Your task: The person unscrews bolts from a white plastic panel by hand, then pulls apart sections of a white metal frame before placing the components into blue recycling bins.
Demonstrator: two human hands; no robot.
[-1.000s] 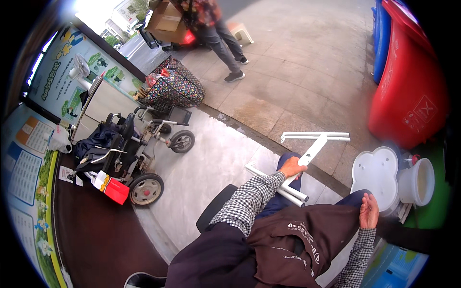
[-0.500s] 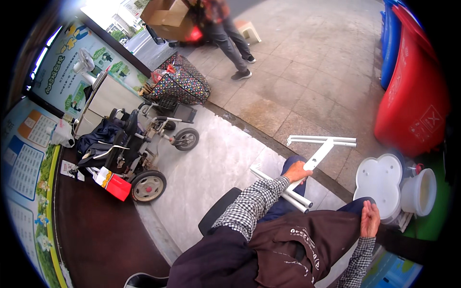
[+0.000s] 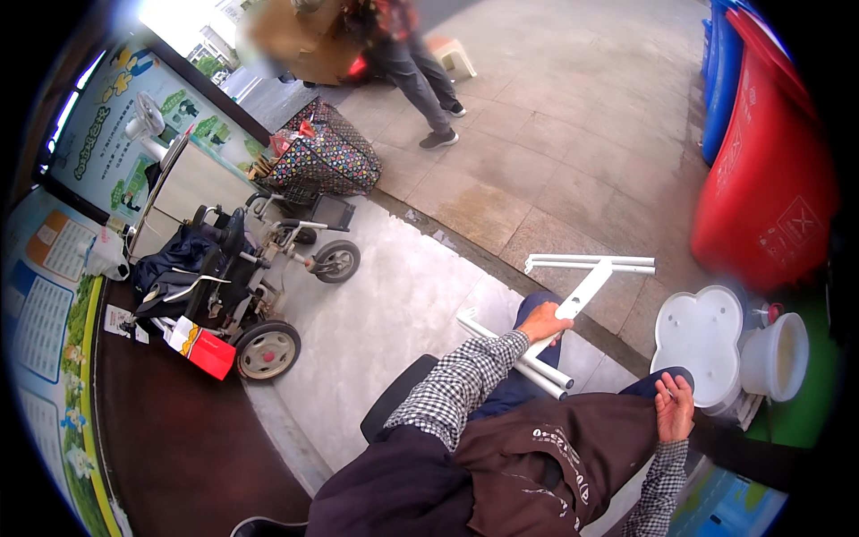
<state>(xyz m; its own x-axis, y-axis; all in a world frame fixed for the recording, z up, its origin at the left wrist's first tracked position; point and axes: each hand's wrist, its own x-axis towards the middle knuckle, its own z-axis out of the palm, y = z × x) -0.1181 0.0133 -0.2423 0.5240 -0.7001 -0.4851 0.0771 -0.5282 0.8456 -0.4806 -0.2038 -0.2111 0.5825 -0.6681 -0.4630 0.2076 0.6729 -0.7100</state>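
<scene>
My left hand point(image 3: 542, 322) is wrapped round a white tube frame point(image 3: 586, 291), gripping it where a flat bar runs between two pairs of parallel tubes. The frame sits above my left knee, its far tubes out over the paving. My right hand point(image 3: 676, 407) rests by my right knee, palm up with the fingers slightly bent and apart, holding nothing. Just beyond it lies a white clover-shaped plate point(image 3: 696, 345) with small holes or studs near its lobes.
A white bucket point(image 3: 777, 358) stands right of the plate. Red and blue bins point(image 3: 761, 170) line the far right. At left are a wheelchair point(image 3: 259, 277) and a patterned bag point(image 3: 327, 152). A person point(image 3: 407, 63) holds a cardboard box point(image 3: 304, 40) near a small stool point(image 3: 455, 55).
The whole view has shifted slightly left. The cardboard box has moved a little and looks blurred. My left hand keeps its grip on the frame; my right fingers look slightly more bent.
</scene>
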